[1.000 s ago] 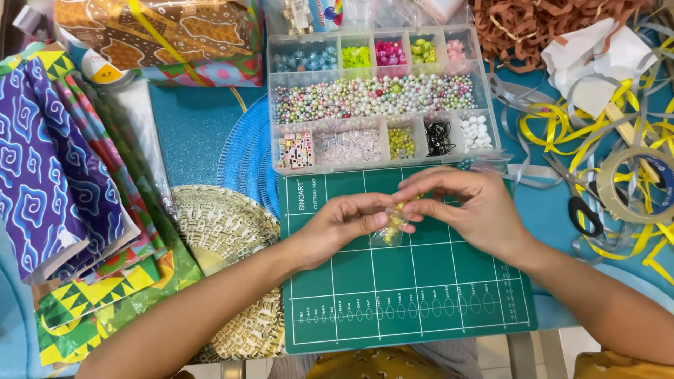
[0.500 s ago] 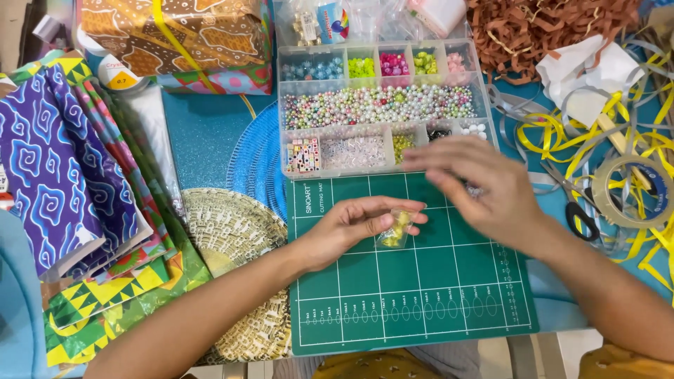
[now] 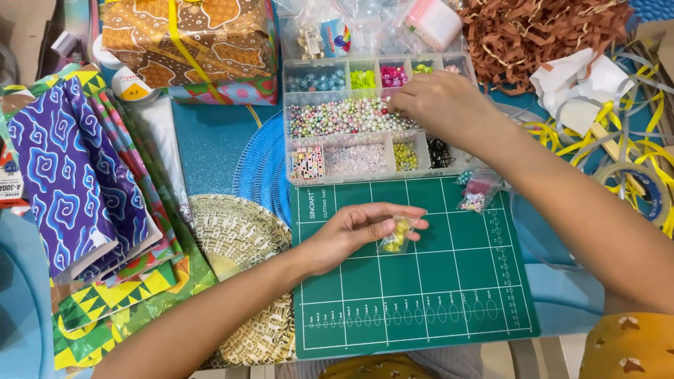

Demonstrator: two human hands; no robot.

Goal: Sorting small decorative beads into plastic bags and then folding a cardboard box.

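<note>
One hand, the right hand [image 3: 439, 105], has moved from the small bag [image 3: 395, 237] to the bead organiser [image 3: 365, 160], fingers curled over its pastel beads, while the left hand [image 3: 358, 231] still pinches that bag.

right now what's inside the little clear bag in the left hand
The small clear bag pinched by the left hand holds yellow-green beads. The fingers cover part of the bag, so how many is unclear.

Purple patterned fabric [image 3: 63, 182] left; wrapped gift box [image 3: 186, 38] top; brown paper shreds [image 3: 540, 35]; tape roll [image 3: 642, 193] right.
</note>
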